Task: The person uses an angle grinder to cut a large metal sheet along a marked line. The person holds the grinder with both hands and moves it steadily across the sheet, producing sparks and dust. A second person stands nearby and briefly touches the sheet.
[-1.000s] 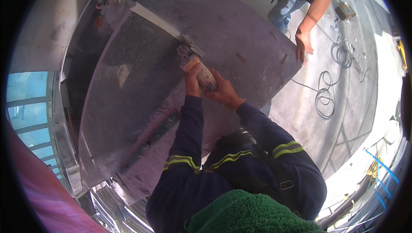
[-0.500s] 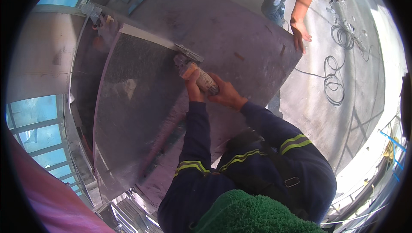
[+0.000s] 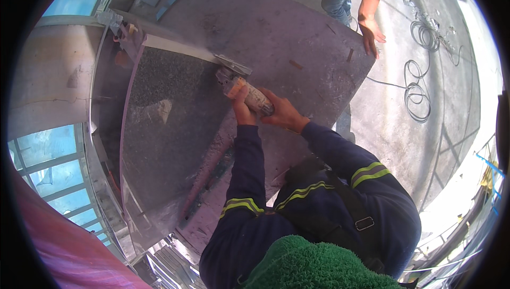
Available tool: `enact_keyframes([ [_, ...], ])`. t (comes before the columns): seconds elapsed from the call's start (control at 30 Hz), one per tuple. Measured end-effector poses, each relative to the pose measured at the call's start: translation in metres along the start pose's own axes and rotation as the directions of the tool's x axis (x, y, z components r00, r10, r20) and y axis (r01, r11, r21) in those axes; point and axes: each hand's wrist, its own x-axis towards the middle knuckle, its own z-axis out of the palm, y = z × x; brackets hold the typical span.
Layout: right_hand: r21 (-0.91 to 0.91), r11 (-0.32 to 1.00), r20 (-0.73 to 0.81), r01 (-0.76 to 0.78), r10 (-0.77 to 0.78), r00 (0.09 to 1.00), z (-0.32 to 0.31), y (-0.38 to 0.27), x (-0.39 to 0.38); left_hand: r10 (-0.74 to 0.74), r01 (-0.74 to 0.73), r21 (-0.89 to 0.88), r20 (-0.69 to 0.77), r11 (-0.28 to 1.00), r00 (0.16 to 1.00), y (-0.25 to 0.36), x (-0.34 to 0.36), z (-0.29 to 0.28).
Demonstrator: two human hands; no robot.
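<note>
Pale floor (image 3: 385, 129) is seen beyond a broad, dusty slab (image 3: 265, 26), along which a light strip (image 3: 180, 47) is visible. At the strip's right end, a grinder (image 3: 251, 94) is positioned, its front grasped by the left hand (image 3: 244, 110) and its rear by the right hand (image 3: 284, 114). At the slab's right edge, a co-worker's hand (image 3: 371, 32) is placed.

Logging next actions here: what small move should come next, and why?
Probably ease the angle grinder slightly rightward, in line with the pale strip: its head sits at the strip's right end, and the left hand and right hand both grip its body.
</note>
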Motion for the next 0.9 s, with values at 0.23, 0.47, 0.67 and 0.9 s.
enact_keyframes([
  [0.23, -0.012, 1.000, -0.009, 0.012, -0.012, 1.000, -0.004, -0.003, 0.002, -0.015, 0.015, -0.030, 0.006, 0.999, 1.000, 0.004, -0.001, 0.009],
  [0.47, -0.009, 0.999, 0.013, -0.046, 0.046, 0.999, -0.002, -0.004, 0.000, -0.018, 0.018, -0.018, 0.002, 1.000, 1.000, 0.001, 0.001, 0.001],
  [0.67, -0.037, 0.998, 0.006, -0.044, 0.044, 0.999, -0.003, -0.005, 0.000, -0.048, 0.048, -0.013, -0.052, 0.999, 0.997, -0.005, 0.006, -0.005],
  [0.9, 0.011, 1.000, 0.015, -0.022, 0.022, 1.000, -0.004, -0.014, -0.007, -0.019, 0.018, -0.029, -0.028, 0.999, 0.999, 0.002, -0.011, 0.002],
])
